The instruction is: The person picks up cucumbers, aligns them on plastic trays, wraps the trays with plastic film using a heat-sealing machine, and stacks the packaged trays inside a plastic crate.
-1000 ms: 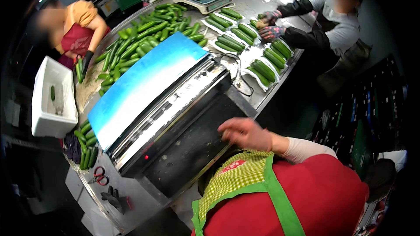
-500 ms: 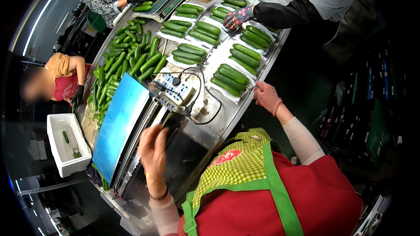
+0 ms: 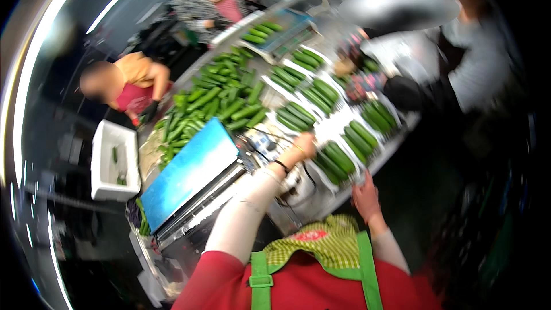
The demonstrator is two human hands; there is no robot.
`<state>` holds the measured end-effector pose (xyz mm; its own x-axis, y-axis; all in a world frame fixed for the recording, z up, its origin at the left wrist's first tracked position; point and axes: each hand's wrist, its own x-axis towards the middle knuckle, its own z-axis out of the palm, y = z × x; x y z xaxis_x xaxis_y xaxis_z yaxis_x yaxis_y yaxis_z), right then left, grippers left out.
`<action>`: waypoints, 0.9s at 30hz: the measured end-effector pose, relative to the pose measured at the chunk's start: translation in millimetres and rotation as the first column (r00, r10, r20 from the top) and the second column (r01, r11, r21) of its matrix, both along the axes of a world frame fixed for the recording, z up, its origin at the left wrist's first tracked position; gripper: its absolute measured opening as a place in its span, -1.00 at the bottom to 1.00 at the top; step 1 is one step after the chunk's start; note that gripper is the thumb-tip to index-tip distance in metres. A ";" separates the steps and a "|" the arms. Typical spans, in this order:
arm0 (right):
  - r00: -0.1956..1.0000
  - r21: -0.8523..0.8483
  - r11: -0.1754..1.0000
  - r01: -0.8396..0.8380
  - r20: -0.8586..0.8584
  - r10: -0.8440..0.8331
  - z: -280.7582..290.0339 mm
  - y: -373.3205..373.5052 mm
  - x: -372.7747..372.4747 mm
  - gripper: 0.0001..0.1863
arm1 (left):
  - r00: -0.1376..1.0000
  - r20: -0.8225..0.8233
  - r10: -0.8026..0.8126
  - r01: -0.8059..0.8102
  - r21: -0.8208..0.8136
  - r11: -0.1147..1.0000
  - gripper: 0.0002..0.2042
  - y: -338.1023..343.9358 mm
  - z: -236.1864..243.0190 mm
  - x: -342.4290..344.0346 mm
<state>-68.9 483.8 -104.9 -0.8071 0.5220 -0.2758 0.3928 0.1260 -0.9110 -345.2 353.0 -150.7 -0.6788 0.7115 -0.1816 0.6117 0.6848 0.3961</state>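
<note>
Both my hands are at the nearest white tray of cucumbers (image 3: 334, 161), by the table's front edge. My left hand (image 3: 299, 147) reaches over the table to the far left end of this tray, its fingers curled down and blurred. At the tray's near right corner is my right hand (image 3: 366, 195), one finger stretched toward the tray's rim. Blur hides whether either hand grips the tray. Just behind lies another tray of cucumbers (image 3: 360, 140). To the left of it, past my left hand, sits a further cucumber tray (image 3: 295, 116).
A heap of loose cucumbers (image 3: 215, 95) covers the table's left side. Nearer stands a machine with a blue sloping top (image 3: 189, 175), beside a power strip and cables. A scale (image 3: 290, 33) stands at the back. Gloved co-workers stand around; a white foam box (image 3: 115, 189) is at left.
My left hand has swung from above the machine to the nearest tray. My right hand stays near that tray's corner. The view has shifted, and the far-right co-worker's gloved hands have moved.
</note>
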 end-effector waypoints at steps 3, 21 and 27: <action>0.995 0.060 0.993 -0.097 0.001 0.097 -10.3 3.4 -2.6 -0.48 | 0.999 0.029 -0.040 0.043 -0.103 0.994 -0.77 10.7 -9.0 -0.2; 0.634 0.822 -0.022 -0.569 0.456 0.625 -118.5 79.9 -37.6 -0.83 | 0.990 -0.012 -0.142 0.136 -0.219 0.966 -0.75 15.7 9.3 -1.9; 0.495 0.513 0.130 -0.848 0.682 0.539 -118.3 92.4 -53.5 -0.74 | 0.948 0.255 -0.191 0.258 -0.263 0.930 -0.60 2.0 29.2 -6.8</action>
<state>-122.4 576.2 -223.3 -0.8941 -0.1376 -0.4262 -0.0838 0.9862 -0.1427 -352.1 355.1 -121.5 -0.4256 0.7338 -0.5295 0.6825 0.6445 0.3446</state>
